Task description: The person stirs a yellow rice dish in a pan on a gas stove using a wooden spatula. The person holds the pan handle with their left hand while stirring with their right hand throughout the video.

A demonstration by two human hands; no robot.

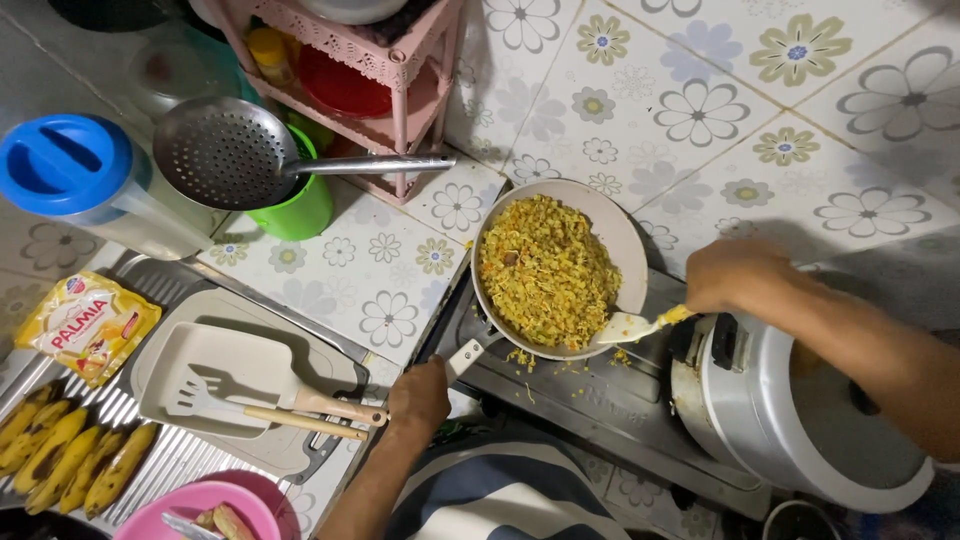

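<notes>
- Left hand (420, 395) grips the handle of a pan (622, 232) of yellow fried rice (548, 270) on the stove (620, 400).
- Right hand (728, 275) clasps a pale spatula (632, 325) at the pan's rim.
- Rice cooker (790, 420) crowds the right; slotted ladle (225, 152), green cup (300, 210) and bananas (70, 455) lie left.

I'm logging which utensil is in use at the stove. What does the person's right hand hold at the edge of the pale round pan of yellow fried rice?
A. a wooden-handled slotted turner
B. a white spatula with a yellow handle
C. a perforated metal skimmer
B: the right hand grips a white spatula with a yellow handle, its blade resting on the rim of the pale round pan of yellow fried rice.
</notes>
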